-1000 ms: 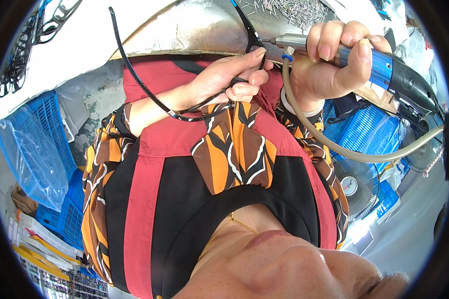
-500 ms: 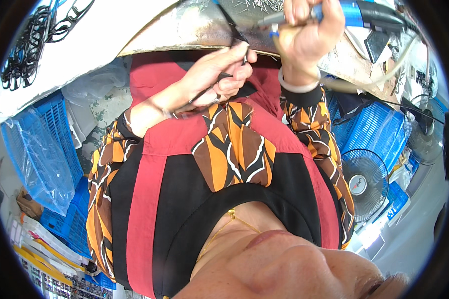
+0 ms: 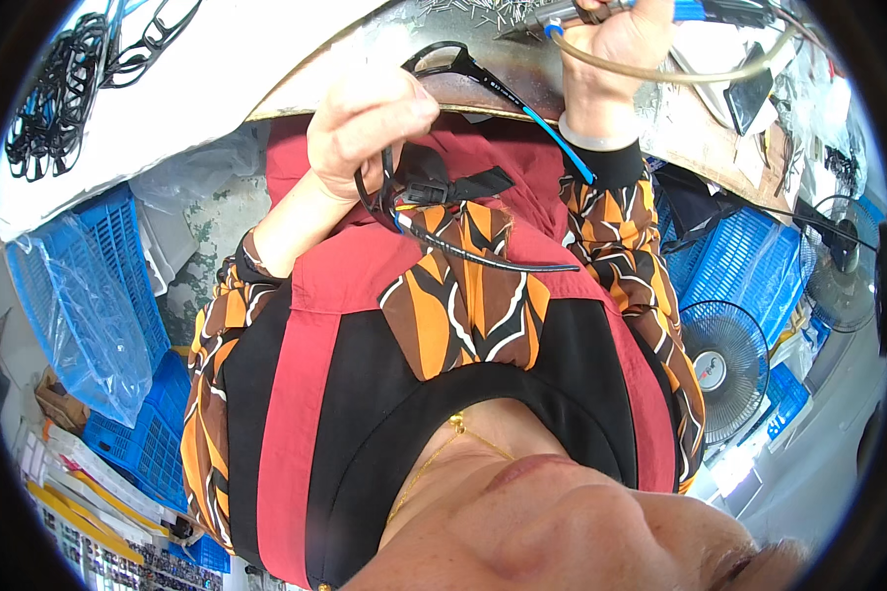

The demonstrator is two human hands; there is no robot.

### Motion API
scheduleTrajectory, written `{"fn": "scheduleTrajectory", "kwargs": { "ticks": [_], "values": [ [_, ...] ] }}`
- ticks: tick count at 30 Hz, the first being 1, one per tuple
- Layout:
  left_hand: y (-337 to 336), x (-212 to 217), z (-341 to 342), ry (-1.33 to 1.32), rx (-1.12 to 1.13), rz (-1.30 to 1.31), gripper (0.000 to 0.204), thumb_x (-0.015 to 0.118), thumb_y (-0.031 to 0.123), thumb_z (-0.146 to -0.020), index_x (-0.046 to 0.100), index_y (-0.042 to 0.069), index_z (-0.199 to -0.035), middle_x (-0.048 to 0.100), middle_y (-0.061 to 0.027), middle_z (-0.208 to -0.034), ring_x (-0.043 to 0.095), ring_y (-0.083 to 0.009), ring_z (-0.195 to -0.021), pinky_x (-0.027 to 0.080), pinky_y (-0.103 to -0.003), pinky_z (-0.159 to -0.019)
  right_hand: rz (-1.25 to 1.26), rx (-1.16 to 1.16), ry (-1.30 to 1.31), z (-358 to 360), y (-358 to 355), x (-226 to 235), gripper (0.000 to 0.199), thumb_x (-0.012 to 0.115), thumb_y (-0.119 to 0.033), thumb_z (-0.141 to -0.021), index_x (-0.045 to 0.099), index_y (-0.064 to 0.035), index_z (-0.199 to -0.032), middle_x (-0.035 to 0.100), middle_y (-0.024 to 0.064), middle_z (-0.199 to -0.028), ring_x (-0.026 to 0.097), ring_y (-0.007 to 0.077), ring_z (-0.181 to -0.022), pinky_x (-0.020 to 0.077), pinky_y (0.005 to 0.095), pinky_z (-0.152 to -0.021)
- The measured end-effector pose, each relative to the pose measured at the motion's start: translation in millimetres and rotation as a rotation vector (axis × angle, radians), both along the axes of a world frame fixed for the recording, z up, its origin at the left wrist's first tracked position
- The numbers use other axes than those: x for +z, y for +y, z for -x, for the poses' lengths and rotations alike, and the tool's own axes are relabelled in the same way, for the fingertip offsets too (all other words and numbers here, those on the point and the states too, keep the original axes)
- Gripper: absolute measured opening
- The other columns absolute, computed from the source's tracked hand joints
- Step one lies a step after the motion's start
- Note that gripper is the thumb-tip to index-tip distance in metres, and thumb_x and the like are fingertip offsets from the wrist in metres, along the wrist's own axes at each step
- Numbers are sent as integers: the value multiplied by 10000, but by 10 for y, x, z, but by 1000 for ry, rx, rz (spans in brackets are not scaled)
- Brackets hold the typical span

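Observation:
My left hand (image 3: 370, 123) is closed around the middle of an eyeglass frame (image 3: 439, 61), part of which the fingers hide. Its temples stick out to the right: one, black with a blue end (image 3: 552, 133), slants toward my right cuff, and the other, black and curved (image 3: 483, 258), hangs in front of my chest. At the top right my right hand (image 3: 611, 64) grips a blue-and-black powered screwdriver (image 3: 695, 10) with a pointed grey tip aimed left. A tan hose (image 3: 670, 74) with a blue fitting curves just below the tool.
Several black eyeglass frames (image 3: 54, 108) lie piled on the white tabletop (image 3: 217, 59) at left. Small metal pins or screws (image 3: 478, 12) are heaped at the top edge. Blue crates (image 3: 113, 266) stand below the table, and a fan (image 3: 724, 364) is at right.
My left hand has moved up and left, and the eyeglass frame has turned so that its temples spread to the right. My right hand has shifted slightly, still holding the screwdriver.

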State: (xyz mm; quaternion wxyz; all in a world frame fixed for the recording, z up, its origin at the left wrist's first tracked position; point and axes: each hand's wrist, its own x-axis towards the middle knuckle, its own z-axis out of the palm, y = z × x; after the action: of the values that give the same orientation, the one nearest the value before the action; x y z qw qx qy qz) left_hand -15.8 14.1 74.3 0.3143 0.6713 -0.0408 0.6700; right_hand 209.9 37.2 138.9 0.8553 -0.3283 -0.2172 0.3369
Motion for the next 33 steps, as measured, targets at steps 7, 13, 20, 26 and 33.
{"fn": "scheduleTrajectory", "kwargs": {
  "ticks": [7,13,20,26,33],
  "values": [
    [-23,19,141,103,-189,63,312,729,-110,-799,685,-55,-1103,638,-136,-957,662,-245,-696,583,-354,-630,-142,191,-161,268,-222,189,192,590,-119,-1011,546,-115,-1198,533,15,-805,503,121,-603,401,243,-504],
    [-37,-14,43,76,-56,-3,336,763,-91,-779,686,-41,-1103,631,-128,-944,663,-253,-687,586,-357,-596,-84,170,-200,379,-202,253,231,588,-137,-1001,539,-107,-1224,529,13,-804,488,118,-579,380,242,-482],
    [-12,35,16,94,-53,-61,332,753,-101,-779,671,-50,-1097,608,-120,-921,649,-248,-697,586,-365,-579,-115,141,-177,307,-209,211,243,584,-146,-996,532,-108,-1231,508,2,-826,457,95,-561,361,237,-472],
    [-55,69,31,115,-24,-75,368,762,-121,-751,670,-42,-1099,596,-114,-918,631,-242,-703,587,-355,-577,-146,140,-287,305,-184,226,243,584,-139,-992,527,-105,-1226,496,-3,-797,443,83,-539,351,224,-453],
    [-52,21,72,150,1,-73,399,772,-124,-718,683,-10,-1090,584,-104,-1002,637,-243,-817,606,-349,-636,-87,108,-196,393,-224,271,244,597,-151,-982,528,-106,-1212,494,-7,-773,438,77,-525,353,217,-450]
  ]
}}
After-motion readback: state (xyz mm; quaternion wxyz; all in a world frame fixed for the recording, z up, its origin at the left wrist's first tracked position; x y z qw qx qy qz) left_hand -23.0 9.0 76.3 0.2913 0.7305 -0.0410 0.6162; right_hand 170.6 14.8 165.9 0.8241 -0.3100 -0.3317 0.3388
